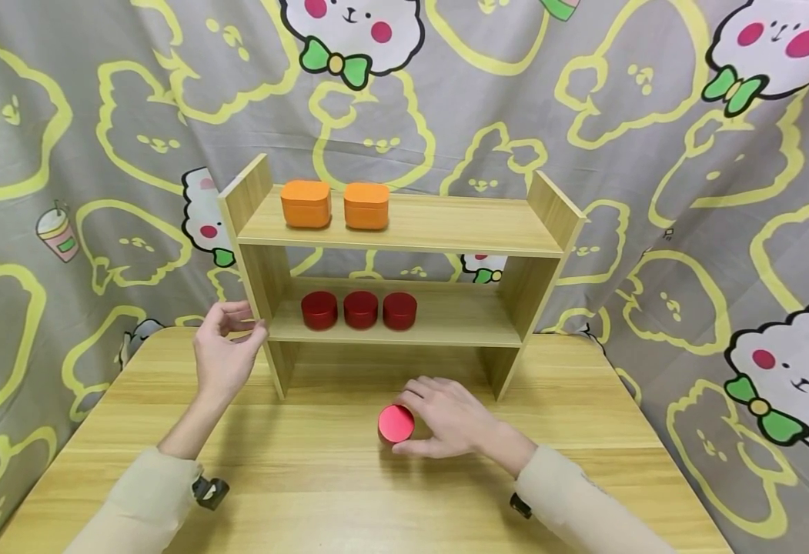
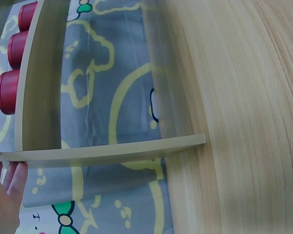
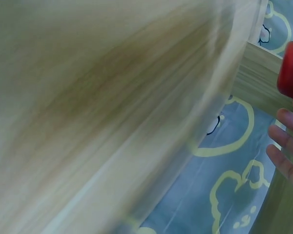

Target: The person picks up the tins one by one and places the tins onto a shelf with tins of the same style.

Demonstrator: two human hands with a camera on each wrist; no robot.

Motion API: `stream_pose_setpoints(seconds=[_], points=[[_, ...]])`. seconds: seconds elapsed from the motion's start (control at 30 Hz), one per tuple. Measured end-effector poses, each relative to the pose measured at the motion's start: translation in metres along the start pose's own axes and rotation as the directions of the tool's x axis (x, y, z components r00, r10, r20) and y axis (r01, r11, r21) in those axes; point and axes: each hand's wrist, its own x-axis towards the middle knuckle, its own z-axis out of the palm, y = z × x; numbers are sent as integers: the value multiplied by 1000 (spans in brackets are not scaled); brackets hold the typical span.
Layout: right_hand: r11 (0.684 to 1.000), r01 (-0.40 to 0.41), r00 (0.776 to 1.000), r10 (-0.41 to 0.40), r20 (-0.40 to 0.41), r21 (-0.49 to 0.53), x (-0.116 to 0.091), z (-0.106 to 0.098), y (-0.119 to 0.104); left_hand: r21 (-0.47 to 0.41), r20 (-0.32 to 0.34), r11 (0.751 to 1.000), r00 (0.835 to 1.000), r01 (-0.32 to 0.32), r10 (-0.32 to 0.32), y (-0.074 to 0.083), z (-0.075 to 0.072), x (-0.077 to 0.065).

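Observation:
My right hand (image 1: 449,419) holds a small round red tin (image 1: 396,424) between thumb and fingers, in front of the wooden shelf (image 1: 404,248). In the right wrist view the same red tin (image 3: 291,73) shows at the right edge, above spread fingertips (image 3: 284,117). My left hand (image 1: 227,350) pinches the shelf's left side panel (image 2: 112,150), thumb on one face and fingers on the other. Three matching red tins (image 1: 360,310) stand in a row on the middle board, towards its left. Two orange boxes with rounded corners (image 1: 366,206) sit on the top board, also at the left.
The shelf stands on a wood-grain table (image 1: 335,477) towards its back edge. A grey curtain (image 1: 487,100) with yellow cartoon outlines hangs behind and along both sides. The shelf's right side panel (image 1: 536,296) rises to the right of the tins.

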Motion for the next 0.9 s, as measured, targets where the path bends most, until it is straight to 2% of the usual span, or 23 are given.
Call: stream_pose_setpoints(seconds=[0.4, 0.9], points=[[1000, 20, 997, -20, -70, -6, -3, -16, 3, -1, -4, 1000, 1000, -2, 2, 0, 0, 0], [999, 24, 994, -28, -107, -38, -7, -33, 10, 2, 1, 1000, 1000, -4, 4, 0, 0, -1]])
